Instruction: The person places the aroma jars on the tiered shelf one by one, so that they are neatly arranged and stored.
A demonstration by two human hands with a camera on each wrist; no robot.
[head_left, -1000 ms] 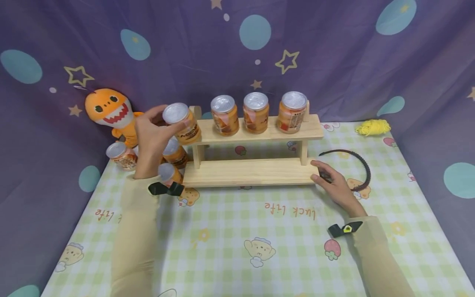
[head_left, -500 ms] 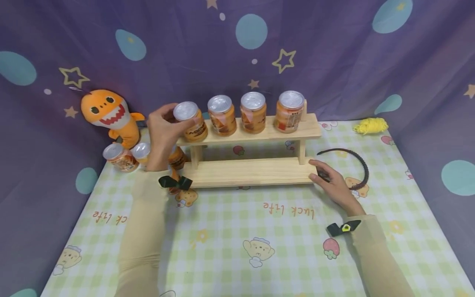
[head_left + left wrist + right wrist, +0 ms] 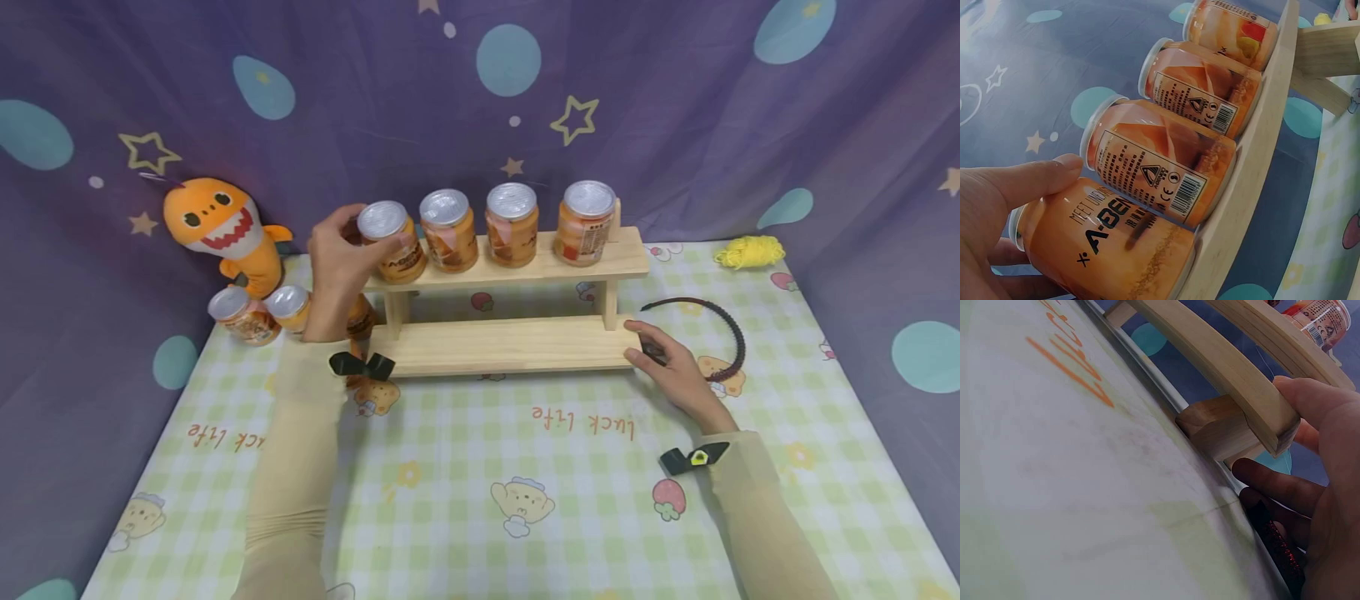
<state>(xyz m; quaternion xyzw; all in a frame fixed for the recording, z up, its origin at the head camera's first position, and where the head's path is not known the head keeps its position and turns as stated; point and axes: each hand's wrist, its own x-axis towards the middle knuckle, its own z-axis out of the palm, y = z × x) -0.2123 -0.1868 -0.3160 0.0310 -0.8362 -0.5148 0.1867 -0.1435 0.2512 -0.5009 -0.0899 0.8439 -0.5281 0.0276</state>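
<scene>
My left hand [image 3: 341, 258] grips an orange-labelled can [image 3: 400, 260] with a silver lid, thumb on its near side. It stands upright at the left end of the upper board [image 3: 525, 269] of a two-tier wooden shelf. Beside it are three similar cans: one close by [image 3: 450, 237], a middle one [image 3: 513, 233] and one near the right end [image 3: 585, 229]. My right hand [image 3: 675, 371] holds the right end of the lower board [image 3: 502, 346]; in the right wrist view the thumb [image 3: 1310, 400] lies on the board's end, with fingers curled below.
More cans [image 3: 247, 321] stand on the table left of the shelf, partly hidden by the left arm. An orange shark plush [image 3: 225, 229] sits behind them. A dark braided headband [image 3: 738, 333] lies right of the shelf, and yellow yarn [image 3: 750, 252] lies at back right.
My left hand has carried its can rightward onto the shelf's left end, close to the neighbouring can. The right hand stays at the lower board's end.
</scene>
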